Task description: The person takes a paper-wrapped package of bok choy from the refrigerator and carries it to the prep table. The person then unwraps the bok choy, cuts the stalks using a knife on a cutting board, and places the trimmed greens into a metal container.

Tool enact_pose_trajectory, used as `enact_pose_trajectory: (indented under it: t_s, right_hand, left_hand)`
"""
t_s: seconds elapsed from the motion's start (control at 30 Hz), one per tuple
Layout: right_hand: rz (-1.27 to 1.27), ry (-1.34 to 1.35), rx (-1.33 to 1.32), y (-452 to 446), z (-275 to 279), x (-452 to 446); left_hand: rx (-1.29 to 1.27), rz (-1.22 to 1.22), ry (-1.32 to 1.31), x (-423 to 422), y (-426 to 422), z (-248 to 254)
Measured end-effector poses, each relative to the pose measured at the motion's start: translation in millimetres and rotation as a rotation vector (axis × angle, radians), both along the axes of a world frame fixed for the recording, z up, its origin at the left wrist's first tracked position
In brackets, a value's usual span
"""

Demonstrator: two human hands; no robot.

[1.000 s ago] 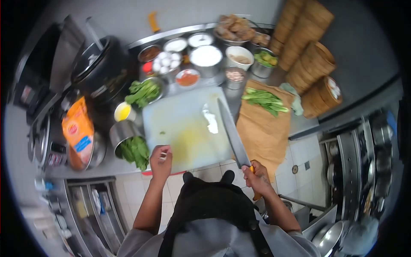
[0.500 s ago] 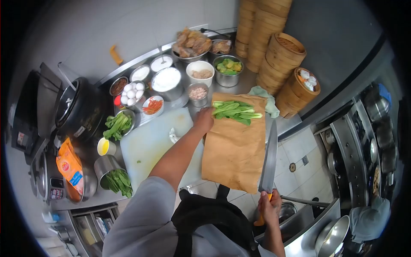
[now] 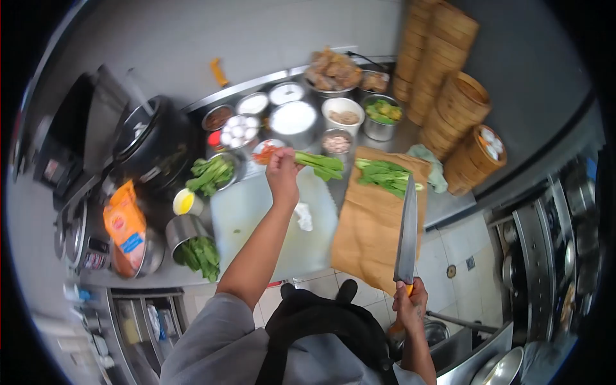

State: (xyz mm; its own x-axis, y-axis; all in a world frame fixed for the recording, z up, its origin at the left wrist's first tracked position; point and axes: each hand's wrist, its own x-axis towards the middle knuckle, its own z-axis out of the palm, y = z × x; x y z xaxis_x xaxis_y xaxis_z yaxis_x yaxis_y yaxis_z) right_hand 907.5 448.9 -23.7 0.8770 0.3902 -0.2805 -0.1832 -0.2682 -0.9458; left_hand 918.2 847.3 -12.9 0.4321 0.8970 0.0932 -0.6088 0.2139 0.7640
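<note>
My left hand (image 3: pixel 283 172) is closed on the end of a leafy green stalk (image 3: pixel 321 163), raised above the far part of the white cutting board (image 3: pixel 269 234). My right hand (image 3: pixel 411 304) grips the yellow handle of a large knife (image 3: pixel 407 237), whose blade points away from me over the right edge of the brown paper (image 3: pixel 369 228). More leafy greens (image 3: pixel 387 175) lie on the paper's far end. A small white item (image 3: pixel 304 217) rests on the board near my left forearm.
Metal bowls, a bowl of eggs (image 3: pixel 239 131) and a white tub (image 3: pixel 343 114) line the back. Bamboo steamers (image 3: pixel 457 106) stand back right. At left are a black cooker (image 3: pixel 154 138), an orange bag (image 3: pixel 125 218) and a metal pot with greens (image 3: pixel 183 232).
My left hand has lifted a green stalk off the paper and moved left over the board. My right hand still holds the knife. The camera view has shifted.
</note>
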Motion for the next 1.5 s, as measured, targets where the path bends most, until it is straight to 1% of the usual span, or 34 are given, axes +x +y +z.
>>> enact_pose_trajectory:
  t_s: [0.03,0.07,0.13,0.17,0.2,0.27,0.3,0.33,0.4,0.43,0.47,0.5,0.53,0.57,0.6,0.67,0.8,0.87,1.2,1.27,1.5]
  right_hand:
    - [0.039,0.022,0.029,10,2,-3]
    - [0.078,0.045,0.056,20,3,-6]
    - [0.165,0.032,0.038,37,-2,-14]
    - [0.212,0.019,0.018,44,-4,-19]
    - [0.241,0.022,0.015,52,-4,-24]
    - [0.293,0.053,0.006,68,-2,-35]
    - [0.344,0.032,-0.04,73,1,-41]
    - [0.354,0.039,-0.053,78,2,-45]
    - [0.471,-0.12,-0.055,86,4,-53]
    - [0.479,-0.113,-0.069,88,5,-57]
    - [0.537,-0.266,-0.099,91,6,-60]
    - [0.595,-0.422,-0.125,94,8,-63]
    - [0.652,-0.581,-0.146,99,10,-66]
    - [0.685,-0.637,-0.146,103,18,-70]
    - [0.693,-0.637,-0.152,105,23,-72]
    - [0.793,-0.696,-0.171,107,31,-74]
    - [0.82,-0.741,-0.226,105,39,-76]
    - [0.827,-0.832,-0.236,104,46,-74]
    - [0.849,-0.845,-0.313,97,52,-70]
    - [0.849,-0.885,-0.33,96,54,-69]
    - [0.854,-0.848,-0.333,95,56,-71]
  left_hand:
    - [-0.035,0.015,-0.086,-21,2,18]
    - [-0.03,0.053,-0.088,-43,8,24]
    - [-0.131,0.055,-0.067,-87,16,30]
    - [-0.194,0.075,0.017,-108,11,31]
    - [-0.198,0.104,0.016,-128,7,25]
    - [-0.089,0.026,0.29,-162,-4,8]
    - [-0.103,0.039,0.295,-176,-11,1]
    - [-0.02,0.046,0.348,-189,-18,-4]
    - [0.146,0.05,0.45,-207,-29,-11]
    - [0.129,0.053,0.453,-214,-33,-12]
    - [0.19,0.032,0.454,-220,-37,-11]
    - [0.253,0.012,0.453,-225,-40,-11]
    - [0.244,0.019,0.453,-228,-40,-15]
    - [0.307,0.046,0.427,-230,-41,-19]
    - [0.368,0.072,0.402,-232,-42,-22]
    - [0.365,0.076,0.401,-236,-43,-24]
    - [0.403,0.088,0.423,-244,-44,-25]
    - [0.406,0.087,0.432,-246,-44,-26]
    - [0.542,0.112,0.505,-245,-40,-41]
    - [0.559,0.117,0.515,-245,-38,-46]
    - [0.623,0.144,0.558,-245,-39,-48]
